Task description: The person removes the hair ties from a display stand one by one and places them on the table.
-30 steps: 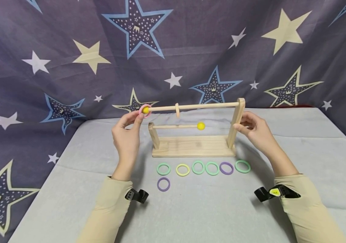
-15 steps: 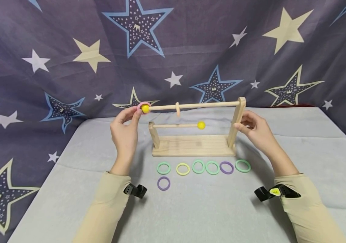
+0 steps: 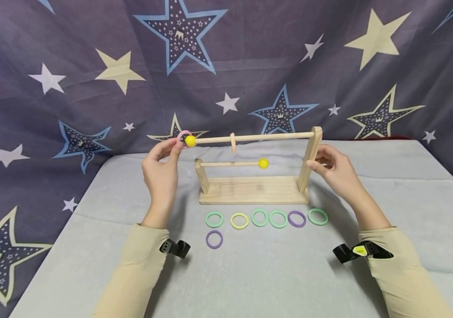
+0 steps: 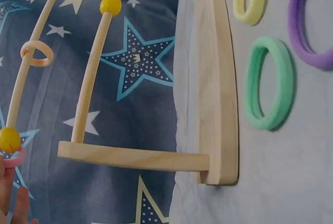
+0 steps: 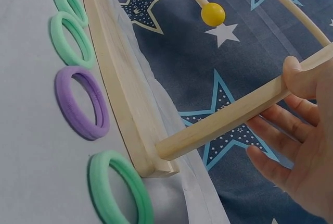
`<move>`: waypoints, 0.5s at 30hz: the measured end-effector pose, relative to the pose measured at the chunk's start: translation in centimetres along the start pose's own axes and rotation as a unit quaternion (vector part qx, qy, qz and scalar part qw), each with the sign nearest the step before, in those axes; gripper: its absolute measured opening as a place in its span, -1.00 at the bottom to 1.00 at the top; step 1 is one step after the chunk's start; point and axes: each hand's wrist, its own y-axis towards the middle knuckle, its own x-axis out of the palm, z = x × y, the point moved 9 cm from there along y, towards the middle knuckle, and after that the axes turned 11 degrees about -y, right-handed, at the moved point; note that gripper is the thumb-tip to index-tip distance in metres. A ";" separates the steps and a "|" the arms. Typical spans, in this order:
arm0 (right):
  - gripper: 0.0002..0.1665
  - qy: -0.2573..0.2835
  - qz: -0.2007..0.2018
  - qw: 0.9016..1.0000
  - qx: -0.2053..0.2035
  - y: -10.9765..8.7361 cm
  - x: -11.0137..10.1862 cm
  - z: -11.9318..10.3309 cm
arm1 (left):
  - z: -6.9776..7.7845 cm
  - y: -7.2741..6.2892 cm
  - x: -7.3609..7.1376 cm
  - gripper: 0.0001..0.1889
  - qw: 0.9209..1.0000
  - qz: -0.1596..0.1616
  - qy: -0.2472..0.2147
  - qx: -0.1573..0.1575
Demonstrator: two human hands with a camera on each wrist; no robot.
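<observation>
My left hand (image 3: pixel 161 172) pinches a pink hair tie (image 4: pixel 15 159) between thumb and fingertips. It sits right at the yellow ball (image 3: pixel 190 141) that caps the free end of the upper rod (image 3: pixel 278 137), on the ball's outer side. A peach hair tie (image 3: pixel 233 144) hangs around that rod, closer to the ball end. On the right, my right hand (image 3: pixel 337 170) grips the tall post (image 5: pixel 223 117) of the wooden stand (image 3: pixel 254 191), thumb in front and fingers behind. A shorter rod (image 3: pixel 228 164) below ends in another yellow ball (image 3: pixel 264 163) and carries no hair tie.
In front of the stand lies a row of hair ties: several green (image 3: pixel 278 219), one yellow (image 3: pixel 239 221) and one purple (image 3: pixel 296 219). Another purple hair tie (image 3: pixel 214 239) lies nearer me. A star-patterned cloth (image 3: pixel 226 66) hangs behind the grey-covered table (image 3: pixel 274 274).
My left hand has moved slightly left with the pink hair tie, which earlier encircled the yellow ball and now stands at its outer side. The right hand keeps its grip on the post.
</observation>
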 end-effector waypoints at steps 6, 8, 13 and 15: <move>-0.70 0.003 0.000 1.000 0.000 0.1 0.0 0.2 | -0.1 -0.3 -1.2 -0.74 1.000 0.012 -0.001 0.019; -0.69 0.001 0.000 1.000 0.000 0.1 -0.1 0.2 | 0.0 -0.5 -1.5 -0.72 0.999 0.011 -0.006 0.029; -0.69 0.001 -0.001 1.000 0.000 0.0 -0.1 0.1 | 0.4 -1.6 -2.2 -0.71 0.999 0.003 -0.014 0.046; -0.69 0.003 0.000 1.000 -0.002 0.0 -0.1 0.1 | 0.8 -2.0 -2.4 -0.72 0.998 -0.003 -0.014 0.056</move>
